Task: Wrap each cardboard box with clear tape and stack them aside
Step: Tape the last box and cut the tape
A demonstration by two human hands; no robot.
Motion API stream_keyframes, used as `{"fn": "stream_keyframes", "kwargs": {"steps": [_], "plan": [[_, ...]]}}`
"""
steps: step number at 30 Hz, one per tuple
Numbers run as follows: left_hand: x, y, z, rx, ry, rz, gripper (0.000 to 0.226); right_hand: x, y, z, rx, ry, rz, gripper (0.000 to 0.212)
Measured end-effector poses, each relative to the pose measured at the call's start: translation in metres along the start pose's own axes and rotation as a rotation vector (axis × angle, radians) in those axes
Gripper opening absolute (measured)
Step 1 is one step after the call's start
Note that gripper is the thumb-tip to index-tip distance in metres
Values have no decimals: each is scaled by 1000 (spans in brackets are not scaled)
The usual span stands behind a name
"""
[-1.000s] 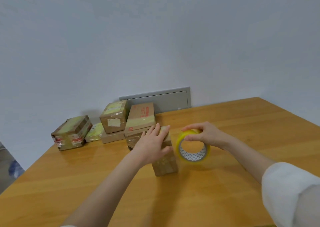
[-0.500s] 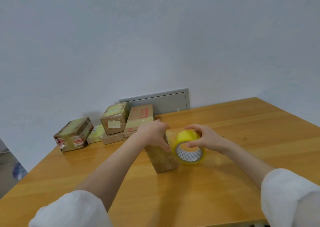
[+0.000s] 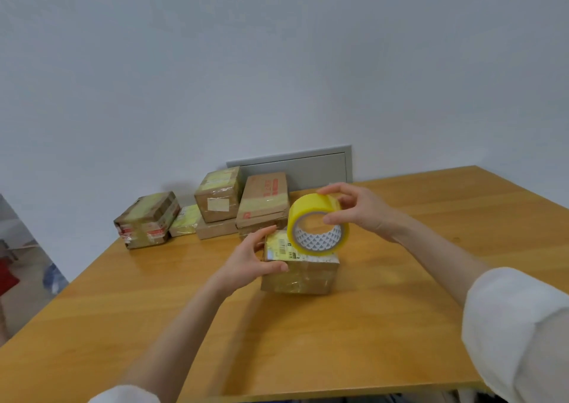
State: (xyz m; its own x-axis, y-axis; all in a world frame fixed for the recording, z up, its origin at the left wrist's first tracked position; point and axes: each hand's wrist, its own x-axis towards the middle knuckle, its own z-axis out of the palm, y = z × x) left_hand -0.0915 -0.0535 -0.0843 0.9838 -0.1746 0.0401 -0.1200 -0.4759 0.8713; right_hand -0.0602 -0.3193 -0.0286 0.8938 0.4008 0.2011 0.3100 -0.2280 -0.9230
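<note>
Box [image 3: 297, 275] on table [image 3: 385, 325], left hand [image 3: 249, 262] gripping its left side; right hand [image 3: 358, 210] holds tape roll [image 3: 317, 222] over it.

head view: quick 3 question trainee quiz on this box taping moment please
1. True or false: the right hand holds the yellow tape roll.
2. What does the left hand hold?
A) the box in front of the person
B) the tape roll
C) a box in the far pile
3. Fill in: the other boxes sit near the table's far ____ corner, by the wall.

Key: 1 true; 2 A; 3 left.
</note>
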Motion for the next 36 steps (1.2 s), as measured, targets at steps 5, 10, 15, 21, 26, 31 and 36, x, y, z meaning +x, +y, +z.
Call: {"fn": "stream_keyframes", "kwargs": {"steps": [5,10,15,21,26,31,36], "plan": [[-3,-10,-9,15,30,6,84,4,-7,-26,-295,-67,28,35],[0,-11,-11,46,21,8,81,-5,11,-44,-321,-50,106,22],[2,-12,-13,18,4,34,79,-5,18,-44,-315,-49,85,21],[1,-14,-16,25,-40,64,67,-1,33,-30,-399,-142,125,23],[-3,-13,-20,357,-52,61,60,6,40,-13,-425,-154,118,22],[-1,13,18,1080,-40,172,86,10,40,-2,-436,-151,116,18],[13,32,82,1191,-73,219,91,12,44,1,-438,-122,73,18]]}}
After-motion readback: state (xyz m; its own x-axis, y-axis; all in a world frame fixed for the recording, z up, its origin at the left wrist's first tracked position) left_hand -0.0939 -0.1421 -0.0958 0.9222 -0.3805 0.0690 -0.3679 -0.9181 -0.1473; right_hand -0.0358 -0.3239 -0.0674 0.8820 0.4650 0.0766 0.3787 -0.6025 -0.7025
